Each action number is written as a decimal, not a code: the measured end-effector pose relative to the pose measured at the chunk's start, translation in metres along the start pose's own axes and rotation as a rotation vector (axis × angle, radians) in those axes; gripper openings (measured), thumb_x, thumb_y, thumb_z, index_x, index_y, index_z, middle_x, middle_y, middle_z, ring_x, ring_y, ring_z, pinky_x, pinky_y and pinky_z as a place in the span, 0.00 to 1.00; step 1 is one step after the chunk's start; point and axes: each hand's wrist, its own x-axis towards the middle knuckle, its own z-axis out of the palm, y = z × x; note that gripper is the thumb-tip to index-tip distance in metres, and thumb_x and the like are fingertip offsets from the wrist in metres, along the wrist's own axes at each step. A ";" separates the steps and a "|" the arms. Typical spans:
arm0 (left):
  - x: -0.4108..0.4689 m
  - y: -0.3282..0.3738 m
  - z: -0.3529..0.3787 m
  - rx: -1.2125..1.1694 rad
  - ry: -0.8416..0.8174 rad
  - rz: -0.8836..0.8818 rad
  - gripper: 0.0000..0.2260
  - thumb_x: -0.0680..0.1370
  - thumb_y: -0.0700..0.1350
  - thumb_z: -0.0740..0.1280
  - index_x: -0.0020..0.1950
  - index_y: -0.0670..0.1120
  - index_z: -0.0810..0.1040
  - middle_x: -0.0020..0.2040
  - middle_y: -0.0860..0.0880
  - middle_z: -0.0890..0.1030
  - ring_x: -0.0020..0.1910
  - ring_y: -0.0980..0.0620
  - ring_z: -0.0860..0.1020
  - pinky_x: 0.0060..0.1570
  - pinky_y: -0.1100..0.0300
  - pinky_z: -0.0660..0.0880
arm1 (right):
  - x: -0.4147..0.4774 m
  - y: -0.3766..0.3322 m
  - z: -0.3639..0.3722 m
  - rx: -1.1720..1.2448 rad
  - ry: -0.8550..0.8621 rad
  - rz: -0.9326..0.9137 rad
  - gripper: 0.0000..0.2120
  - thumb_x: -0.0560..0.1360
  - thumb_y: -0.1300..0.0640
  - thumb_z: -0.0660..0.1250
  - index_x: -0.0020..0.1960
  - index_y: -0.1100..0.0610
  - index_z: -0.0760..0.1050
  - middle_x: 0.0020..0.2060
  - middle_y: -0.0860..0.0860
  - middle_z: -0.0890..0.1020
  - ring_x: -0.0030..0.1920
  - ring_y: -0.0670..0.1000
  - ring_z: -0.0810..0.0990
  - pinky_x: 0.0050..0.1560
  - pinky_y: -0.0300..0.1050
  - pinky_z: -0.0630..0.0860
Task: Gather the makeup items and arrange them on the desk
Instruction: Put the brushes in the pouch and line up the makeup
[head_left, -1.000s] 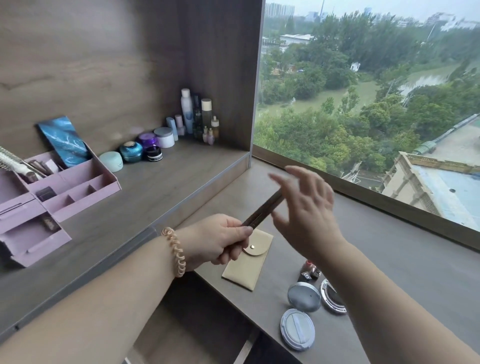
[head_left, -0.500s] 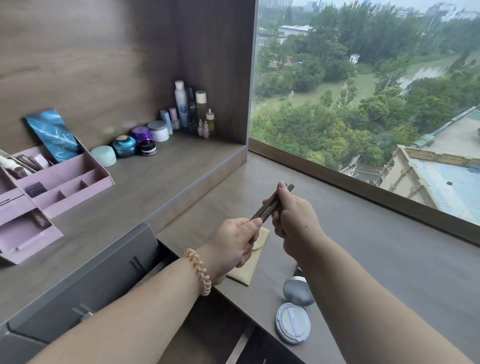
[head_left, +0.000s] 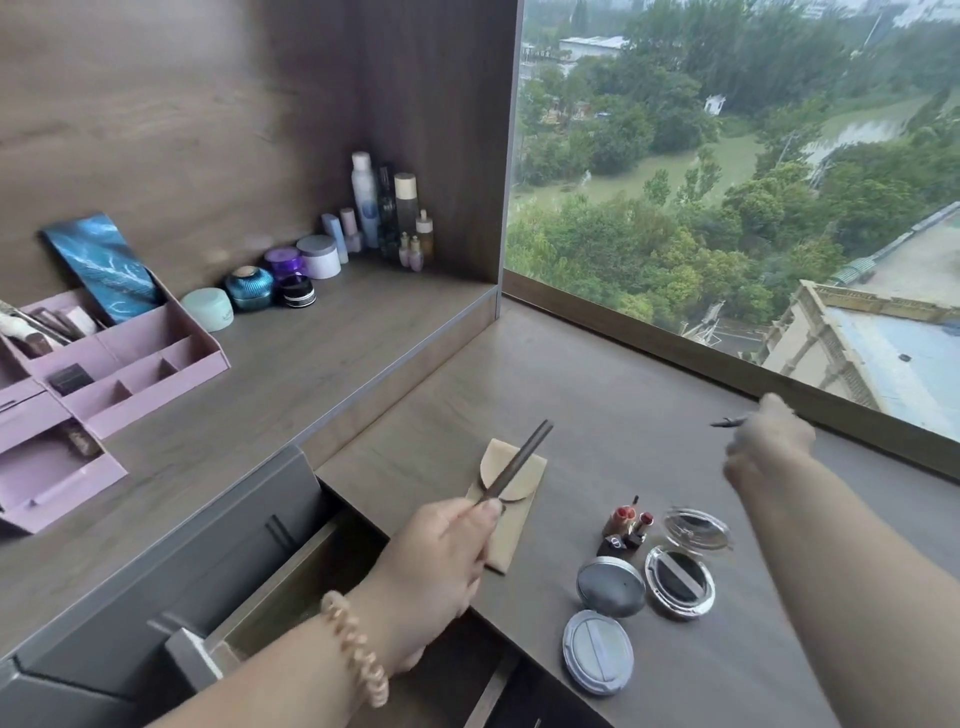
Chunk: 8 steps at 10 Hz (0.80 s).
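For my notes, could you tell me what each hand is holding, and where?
Left hand: thin dark brown pencils, lower ends. Right hand: small dark pencil, one end.

A dark wood-grain desk (head_left: 649, 415) runs along a large window (head_left: 727, 156) showing green trees and rooftops in grey daylight. At its left edge rises a raised wooden shelf (head_left: 311, 374), backed by brown wood-panel walls (head_left: 208, 130) meeting in a corner.

Left hand (head_left: 441, 551) fisted, fingers pinched shut near body; right hand (head_left: 768, 446) reached forward-right, fingers closed, blurred.
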 end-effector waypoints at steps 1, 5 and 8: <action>0.007 -0.018 -0.019 -0.096 0.088 -0.094 0.16 0.81 0.49 0.57 0.35 0.44 0.65 0.22 0.53 0.59 0.21 0.54 0.59 0.24 0.61 0.55 | 0.010 0.019 -0.009 0.897 0.043 0.103 0.17 0.78 0.45 0.58 0.37 0.54 0.71 0.30 0.52 0.71 0.21 0.46 0.67 0.27 0.37 0.64; 0.053 -0.036 -0.003 -0.046 0.044 -0.148 0.15 0.81 0.49 0.57 0.37 0.44 0.69 0.23 0.52 0.66 0.21 0.56 0.65 0.25 0.62 0.62 | -0.101 0.027 0.133 -0.856 -0.177 -1.022 0.15 0.70 0.65 0.57 0.55 0.56 0.72 0.49 0.54 0.82 0.69 0.55 0.65 0.72 0.59 0.45; 0.053 -0.047 0.000 -0.029 0.058 -0.201 0.14 0.81 0.49 0.58 0.39 0.43 0.71 0.24 0.52 0.67 0.23 0.56 0.67 0.25 0.63 0.65 | -0.104 0.030 0.158 -1.290 -0.324 -0.838 0.21 0.75 0.56 0.57 0.67 0.59 0.68 0.64 0.56 0.75 0.73 0.64 0.56 0.72 0.65 0.40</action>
